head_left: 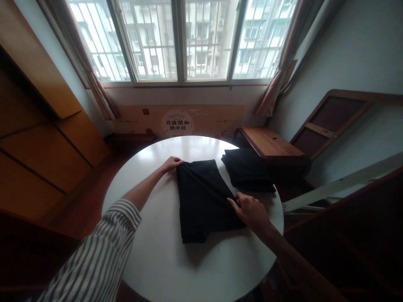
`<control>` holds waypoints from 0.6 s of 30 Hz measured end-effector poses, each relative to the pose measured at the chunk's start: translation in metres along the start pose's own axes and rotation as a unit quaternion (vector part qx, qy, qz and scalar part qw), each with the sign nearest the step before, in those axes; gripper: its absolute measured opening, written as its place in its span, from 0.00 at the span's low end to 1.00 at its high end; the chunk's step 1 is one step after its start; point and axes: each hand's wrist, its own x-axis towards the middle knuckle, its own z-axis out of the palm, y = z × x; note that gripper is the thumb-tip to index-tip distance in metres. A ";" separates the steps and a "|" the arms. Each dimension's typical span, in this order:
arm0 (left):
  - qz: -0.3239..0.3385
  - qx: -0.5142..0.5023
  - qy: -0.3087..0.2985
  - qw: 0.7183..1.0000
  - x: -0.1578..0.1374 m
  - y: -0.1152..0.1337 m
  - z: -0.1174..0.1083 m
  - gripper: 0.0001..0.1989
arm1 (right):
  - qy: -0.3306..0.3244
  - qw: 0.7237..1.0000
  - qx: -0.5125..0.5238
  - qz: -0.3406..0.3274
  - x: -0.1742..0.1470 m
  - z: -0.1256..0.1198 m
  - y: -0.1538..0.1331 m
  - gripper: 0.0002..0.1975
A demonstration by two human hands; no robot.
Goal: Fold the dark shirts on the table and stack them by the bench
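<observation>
A black cloth garment, partly folded, lies on the round white table; its exact kind is hard to make out. At its far left corner, my left hand pinches the fabric between thumb and fingers. My right hand grips the garment's right edge, with the thumb on top and the fingertips partly hidden by the cloth. Just beyond the right hand rests a folded stack of black cloth, apart from the garment and close to the table's right edge.
A wooden side table stands behind the round table at the right, near a leaning wooden frame. Orange-brown cabinets line the left. A printed cardboard panel sits below the barred window.
</observation>
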 end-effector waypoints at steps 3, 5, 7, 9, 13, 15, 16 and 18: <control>0.004 0.009 -0.005 1.000 0.003 0.001 0.001 0.20 | 0.020 0.984 0.004 -0.176 0.005 -0.006 -0.041 0.18; 0.000 0.018 -0.008 1.000 0.005 0.003 0.001 0.20 | -0.053 0.944 0.044 -0.323 0.005 -0.002 -0.071 0.24; -0.004 0.034 -0.009 0.999 0.006 0.006 0.001 0.19 | -0.134 0.900 0.064 -0.410 0.000 0.008 -0.095 0.33; -0.008 0.056 -0.005 0.998 0.008 0.009 0.002 0.17 | -0.201 0.870 0.071 -0.444 -0.011 0.021 -0.112 0.39; -0.022 0.124 0.008 0.992 0.012 0.020 0.010 0.12 | -0.262 0.854 0.084 -0.441 -0.032 0.039 -0.121 0.39; -0.020 0.157 0.009 0.987 0.014 0.027 0.017 0.10 | -0.264 0.855 0.094 -0.437 -0.036 0.040 -0.120 0.40; -0.014 0.170 0.007 0.985 0.015 0.032 0.021 0.10 | -0.263 0.855 0.099 -0.436 -0.034 0.038 -0.120 0.40; 0.002 0.185 -0.007 0.983 0.017 0.041 0.031 0.13 | -0.251 0.864 0.113 -0.422 -0.027 0.035 -0.122 0.38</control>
